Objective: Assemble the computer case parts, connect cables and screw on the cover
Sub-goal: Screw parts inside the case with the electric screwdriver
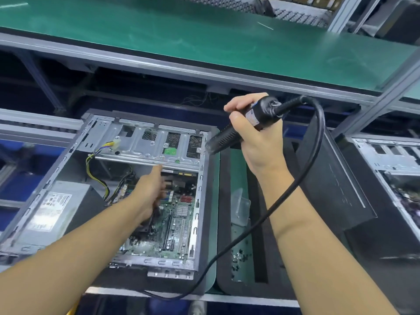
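So you're mid screw-driving, I reckon: your right hand [256,146] grips the electric screwdriver [223,137], tip at the far right corner of the computer case [198,201]. Your left hand [148,192] reaches inside over the motherboard [179,223], grip unclear. Next, probably, seat the bit squarely.

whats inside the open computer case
A green motherboard, a grey power supply, a metal drive cage and yellow-black cables. The left hand hides part of the motherboard.

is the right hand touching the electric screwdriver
Touching: the head view shows the right hand with its fingers wrapped round the electric screwdriver body.
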A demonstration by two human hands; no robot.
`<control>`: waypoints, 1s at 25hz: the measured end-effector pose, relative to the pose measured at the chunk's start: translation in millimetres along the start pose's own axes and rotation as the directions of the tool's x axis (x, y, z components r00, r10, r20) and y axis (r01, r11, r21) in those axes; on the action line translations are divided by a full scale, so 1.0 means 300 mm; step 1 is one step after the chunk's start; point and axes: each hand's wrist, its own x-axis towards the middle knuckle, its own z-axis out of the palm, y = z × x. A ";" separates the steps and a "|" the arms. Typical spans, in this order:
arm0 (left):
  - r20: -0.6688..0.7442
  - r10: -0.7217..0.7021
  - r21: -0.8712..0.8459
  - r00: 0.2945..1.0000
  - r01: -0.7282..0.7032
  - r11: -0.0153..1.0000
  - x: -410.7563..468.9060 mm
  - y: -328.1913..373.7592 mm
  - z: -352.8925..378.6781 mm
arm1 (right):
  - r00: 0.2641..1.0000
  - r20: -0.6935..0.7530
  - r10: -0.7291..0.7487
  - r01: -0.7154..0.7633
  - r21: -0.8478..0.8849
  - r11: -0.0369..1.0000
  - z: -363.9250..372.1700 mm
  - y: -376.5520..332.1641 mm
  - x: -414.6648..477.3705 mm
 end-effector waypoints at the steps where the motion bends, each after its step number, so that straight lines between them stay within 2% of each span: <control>1: -0.001 0.071 0.030 0.997 -0.071 0.997 -0.035 -0.001 0.001 | 1.000 0.011 0.002 -0.002 -0.007 1.000 -0.009 -0.005 -0.012; 2: 0.057 0.128 0.030 0.990 -0.130 0.991 -0.075 0.009 0.004 | 1.000 0.031 0.004 -0.003 -0.021 1.000 -0.010 -0.013 -0.024; 4: 0.335 0.139 -0.034 0.932 -0.135 0.990 -0.156 0.057 0.030 | 0.996 0.083 -0.014 0.019 -0.065 0.998 0.011 -0.032 -0.041; 6: 0.602 0.105 -0.138 0.791 -0.026 0.990 -0.221 0.123 0.063 | 0.988 0.141 -0.056 0.074 -0.126 0.989 0.063 -0.062 -0.066; 7: 0.659 0.114 -0.192 0.743 0.020 0.981 -0.246 0.157 0.076 | 0.983 0.167 -0.073 0.099 -0.155 0.983 0.091 -0.077 -0.080; 10: 0.680 0.164 -0.270 0.715 0.036 0.962 -0.307 0.238 0.079 | 0.966 0.244 -0.084 0.148 -0.256 0.955 0.144 -0.117 -0.126; 13: 0.663 0.161 -0.292 0.731 0.054 0.955 -0.333 0.288 0.030 | 0.935 0.350 0.055 0.116 -0.449 0.886 0.136 -0.131 -0.146; 15: 0.627 0.188 -0.313 0.756 0.023 0.950 -0.325 0.304 -0.016 | 0.884 0.405 0.233 0.004 -0.507 0.862 0.116 -0.134 -0.171; 16: 0.608 0.209 -0.295 0.766 -0.027 0.955 -0.318 0.303 -0.035 | 0.852 0.411 0.323 -0.134 -0.427 0.894 0.103 -0.141 -0.187; 17: 0.599 0.227 -0.263 0.768 -0.079 0.962 -0.315 0.295 -0.052 | 0.822 0.374 0.429 -0.347 -0.267 0.899 0.098 -0.157 -0.207; 18: 0.598 0.244 -0.218 0.763 -0.138 0.966 -0.311 0.278 -0.065 | 0.784 0.315 0.535 -0.538 -0.085 0.839 0.099 -0.161 -0.229; 19: 0.605 0.264 -0.173 0.751 -0.199 0.965 -0.309 0.255 -0.068 | 0.735 0.271 0.621 -0.656 0.056 0.752 0.107 -0.162 -0.253; 20: 0.620 0.290 -0.141 0.729 -0.261 0.955 -0.312 0.225 -0.063 | 0.693 0.251 0.676 -0.710 0.076 0.700 0.116 -0.159 -0.285; 21: 0.635 0.321 -0.117 0.702 -0.323 0.939 -0.318 0.195 -0.054 | 0.659 0.237 0.714 -0.732 -0.013 0.681 0.134 -0.151 -0.323; 23: 0.662 0.372 -0.034 0.651 -0.470 0.882 -0.326 0.146 -0.029 | 0.663 0.141 0.735 -0.689 -0.270 0.673 0.163 -0.134 -0.397; 25: 0.670 0.396 0.123 0.628 -0.620 0.775 -0.313 0.117 -0.006 | 0.688 -0.025 0.725 -0.700 -0.285 0.655 0.159 -0.126 -0.460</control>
